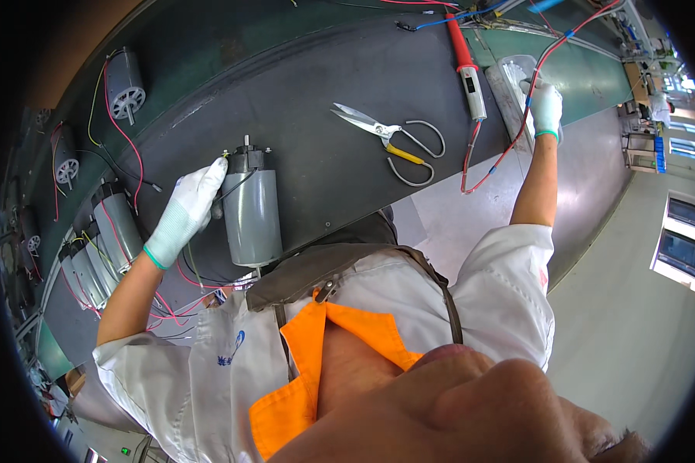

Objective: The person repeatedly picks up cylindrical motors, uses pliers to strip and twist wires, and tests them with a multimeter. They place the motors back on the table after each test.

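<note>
Right up close, the left hand (184,212), in a white knit glove with a green cuff, rests against the side of a grey cylindrical electric motor (252,212) lying on the dark rubber bench mat (316,139), just in front of the person's body. Its fingers are curled loosely, with the fingertips (218,164) pinching or at least touching a thin yellow-green lead at the motor's black terminal end; whether the lead is truly clamped, I cannot tell. That round body could roll toward the bench edge if the steadying hand slips, and a tug on the lead might strain its joint. A little further out, steel scissors with a yellow-wrapped handle (390,137) lie open on the mat, blades bare, well apart from both hands but in the path of any sweep across the bench. Beyond them sits a red-handled soldering iron (466,65), its red cable trailing down the mat. Out at full stretch, the right hand (547,104), gloved the same way, is closed around a red wire (517,135) beside a clear plastic tray (510,85); pulling that wire could drag it over the iron or snag it. Off to the left, a row of finished grey motors with red and yellow leads (104,239) crowds the bench end, and those loose leads could tangle.
</note>
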`<state>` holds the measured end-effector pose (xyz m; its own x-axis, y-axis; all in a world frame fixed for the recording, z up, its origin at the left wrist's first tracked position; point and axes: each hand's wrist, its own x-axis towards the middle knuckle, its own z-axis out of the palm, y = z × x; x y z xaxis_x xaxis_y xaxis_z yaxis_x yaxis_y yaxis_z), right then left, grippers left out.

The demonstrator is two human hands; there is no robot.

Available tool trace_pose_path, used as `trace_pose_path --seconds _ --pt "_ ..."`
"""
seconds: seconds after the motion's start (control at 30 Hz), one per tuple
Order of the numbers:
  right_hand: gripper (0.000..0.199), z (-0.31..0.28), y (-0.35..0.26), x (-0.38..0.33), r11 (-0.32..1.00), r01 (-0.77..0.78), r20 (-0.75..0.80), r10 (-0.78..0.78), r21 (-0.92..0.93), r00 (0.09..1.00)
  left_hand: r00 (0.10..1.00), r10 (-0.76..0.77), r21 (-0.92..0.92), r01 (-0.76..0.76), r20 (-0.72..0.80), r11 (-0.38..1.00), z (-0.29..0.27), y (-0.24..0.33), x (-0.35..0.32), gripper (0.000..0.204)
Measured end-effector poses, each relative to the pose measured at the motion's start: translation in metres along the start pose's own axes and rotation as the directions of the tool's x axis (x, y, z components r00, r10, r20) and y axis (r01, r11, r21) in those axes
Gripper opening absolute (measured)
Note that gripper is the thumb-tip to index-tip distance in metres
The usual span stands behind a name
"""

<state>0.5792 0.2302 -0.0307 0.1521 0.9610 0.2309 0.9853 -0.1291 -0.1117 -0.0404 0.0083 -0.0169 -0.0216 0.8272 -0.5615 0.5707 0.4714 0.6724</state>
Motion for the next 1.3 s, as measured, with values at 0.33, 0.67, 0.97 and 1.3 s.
trace_pose_path --seconds 0.33,0.67,0.97,1.3 --pt "0.023 -0.121 -0.093 -0.072 0.775 0.16 -0.342 0.076 0.611 0.937 0.895 -0.084 0.15 0.02 0.437 0.989 -0.041 0.031 0.004 0.052" --pt "0.036 -0.052 -0.329 -0.227 -0.109 -0.791 0.499 -0.722 0.602 0.479 0.823 -0.29 0.043 0.309 0.488 0.95 -0.066 0.047 -0.012 0.058" --pt "0.032 -0.052 -0.36 -0.247 -0.147 -0.817 0.522 -0.703 0.558 0.483 0.93 -0.19 -0.343 0.298 0.314 0.891 -0.038 0.03 -0.038 0.065" --pt "0.021 -0.023 -0.365 -0.257 -0.028 -0.264 0.186 -0.639 0.964 0.746 0.99 -0.115 -0.641 0.035 -0.083 0.767 0.005 0.006 -0.037 0.037"
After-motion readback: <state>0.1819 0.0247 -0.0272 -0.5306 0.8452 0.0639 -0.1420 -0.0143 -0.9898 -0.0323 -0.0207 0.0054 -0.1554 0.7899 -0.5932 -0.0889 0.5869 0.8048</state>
